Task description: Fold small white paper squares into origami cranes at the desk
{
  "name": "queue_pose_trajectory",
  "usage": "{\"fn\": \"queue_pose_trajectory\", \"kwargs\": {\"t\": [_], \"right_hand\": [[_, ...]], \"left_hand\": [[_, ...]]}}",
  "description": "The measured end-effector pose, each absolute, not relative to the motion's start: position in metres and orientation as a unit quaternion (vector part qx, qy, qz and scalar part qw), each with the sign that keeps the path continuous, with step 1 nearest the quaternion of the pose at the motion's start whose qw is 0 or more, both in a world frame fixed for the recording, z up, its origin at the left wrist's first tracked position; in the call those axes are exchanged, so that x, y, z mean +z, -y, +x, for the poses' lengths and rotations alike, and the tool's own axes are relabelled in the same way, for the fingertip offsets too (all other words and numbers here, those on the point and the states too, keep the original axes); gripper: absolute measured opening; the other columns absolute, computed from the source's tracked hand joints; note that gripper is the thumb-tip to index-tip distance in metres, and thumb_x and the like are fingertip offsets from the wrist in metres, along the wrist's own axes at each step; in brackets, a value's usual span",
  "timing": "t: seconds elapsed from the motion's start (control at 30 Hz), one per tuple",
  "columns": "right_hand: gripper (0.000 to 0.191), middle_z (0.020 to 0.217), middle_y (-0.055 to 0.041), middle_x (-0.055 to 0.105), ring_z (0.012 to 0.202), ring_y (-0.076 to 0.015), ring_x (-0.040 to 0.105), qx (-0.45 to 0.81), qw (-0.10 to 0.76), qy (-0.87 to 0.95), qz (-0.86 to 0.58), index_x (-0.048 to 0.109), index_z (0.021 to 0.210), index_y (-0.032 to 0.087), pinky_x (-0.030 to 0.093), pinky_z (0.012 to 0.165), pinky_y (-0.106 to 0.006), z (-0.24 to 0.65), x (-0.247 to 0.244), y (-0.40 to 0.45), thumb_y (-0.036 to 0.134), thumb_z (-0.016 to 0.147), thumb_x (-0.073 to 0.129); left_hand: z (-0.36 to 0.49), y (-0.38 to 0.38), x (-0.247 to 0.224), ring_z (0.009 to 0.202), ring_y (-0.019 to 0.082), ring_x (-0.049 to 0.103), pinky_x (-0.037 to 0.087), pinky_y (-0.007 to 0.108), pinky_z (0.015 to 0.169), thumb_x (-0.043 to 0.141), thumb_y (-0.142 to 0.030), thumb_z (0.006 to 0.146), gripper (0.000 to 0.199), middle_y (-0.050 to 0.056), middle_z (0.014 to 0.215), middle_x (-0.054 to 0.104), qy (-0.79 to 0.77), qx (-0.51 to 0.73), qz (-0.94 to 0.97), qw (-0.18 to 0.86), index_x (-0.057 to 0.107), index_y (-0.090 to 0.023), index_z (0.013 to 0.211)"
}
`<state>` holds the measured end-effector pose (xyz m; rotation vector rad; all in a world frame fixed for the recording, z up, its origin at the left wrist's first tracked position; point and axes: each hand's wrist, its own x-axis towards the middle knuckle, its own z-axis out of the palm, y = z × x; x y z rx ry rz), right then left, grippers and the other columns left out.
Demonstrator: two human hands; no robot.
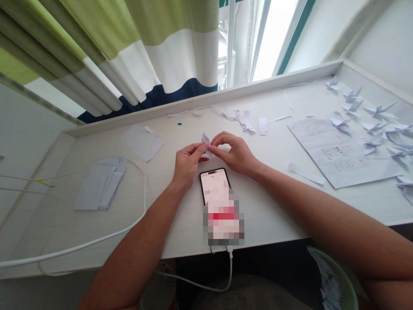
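Step in hand, my read: 2-handed fingertip work on 1 small folded paper piece (205, 138). It's up off the white table (258, 211), roughly mid-width, just past the far end of the phone (214, 183).

Grip: left hand (189, 163) has it in a narrow thumb-and-finger pinch, at the near part of the piece. Right hand (237, 155) pinches narrow at its right side, other fingers curled. Piece's far tip sticks up clear of the fingers. Can't tell how hard either hand presses, or which layers sit between the fingertips; fingers cover most of it.

Any next move calls for light, exact fingertip pressure, I'd say: 1 hand steady, the other adjusting, edges kept lined up. Thin paper, so a hard pull could crease or tear it.

Around: paper stack (93, 185) left, loose sheets (145, 144) far left, paper scraps (248, 121) beyond the right hand. Printed sheet (325, 150) at right, folded paper figures (379, 111) on and around it. Paper strip (306, 173) lies between that sheet and the right forearm. White cable (231, 273) runs from the phone's near end.
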<state>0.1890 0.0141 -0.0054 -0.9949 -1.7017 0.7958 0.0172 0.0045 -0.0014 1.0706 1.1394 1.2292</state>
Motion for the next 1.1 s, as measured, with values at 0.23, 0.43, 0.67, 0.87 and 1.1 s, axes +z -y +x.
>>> {"fn": "queue_pose_trajectory", "kwargs": {"t": [0.23,0.43,0.67,0.87,1.1], "right_hand": [[0.022,0.096,-0.0052,0.072,0.096,-0.0241,0.066,0.299,0.485,0.714,-0.407,0.062,0.084,0.024,0.05,0.093,-0.042,0.188,-0.01,-0.018,0.04,0.096,0.071],[0.019,0.099,-0.0045,0.072,0.096,-0.0237,0.067,0.3,0.485,0.708,-0.416,0.061,0.093,0.025,0.052,0.094,-0.043,0.19,-0.008,-0.013,0.038,0.093,0.074],[0.033,0.089,-0.0033,0.074,0.086,-0.0188,0.069,0.515,0.542,0.558,-0.361,0.072,0.095,0.022,0.059,0.084,-0.037,0.193,-0.001,-0.018,0.055,0.092,0.075],[0.037,0.074,-0.0004,0.071,0.069,-0.0144,0.063,0.587,0.525,0.506,-0.353,0.075,0.072,0.02,0.059,0.076,-0.033,0.199,0.004,-0.02,0.053,0.079,0.089],[0.034,0.079,-0.0023,0.076,0.076,-0.0159,0.068,0.62,0.487,0.517,-0.334,0.077,0.074,0.019,0.061,0.081,-0.035,0.205,0.006,-0.02,0.051,0.078,0.089]], "left_hand": [[0.018,-0.004,-0.003,0.083,0.016,0.07,0.056,0.03,0.082,0.09,-0.052,0.074,0.036,0.005,0.088,0.08,-0.464,0.511,0.438,0.576,0.082,-0.018,0.083],[0.015,-0.004,-0.011,0.074,0.017,0.068,0.053,0.031,0.077,0.079,-0.066,0.083,0.05,0.005,0.076,0.076,-0.487,0.479,0.521,0.513,0.079,-0.017,0.085],[0.016,0.0,-0.011,0.077,0.019,0.071,0.053,0.032,0.079,0.071,-0.067,0.091,0.048,0.008,0.085,0.081,-0.465,0.473,0.576,0.478,0.076,-0.019,0.092],[0.018,0.004,-0.01,0.079,0.019,0.073,0.057,0.032,0.076,0.089,-0.055,0.078,0.042,0.007,0.092,0.082,-0.441,0.442,0.57,0.535,0.079,-0.018,0.097],[0.015,0.005,-0.013,0.073,0.018,0.071,0.056,0.031,0.069,0.091,-0.047,0.077,0.033,0.005,0.087,0.08,-0.459,0.446,0.561,0.524,0.082,-0.02,0.093]]}}
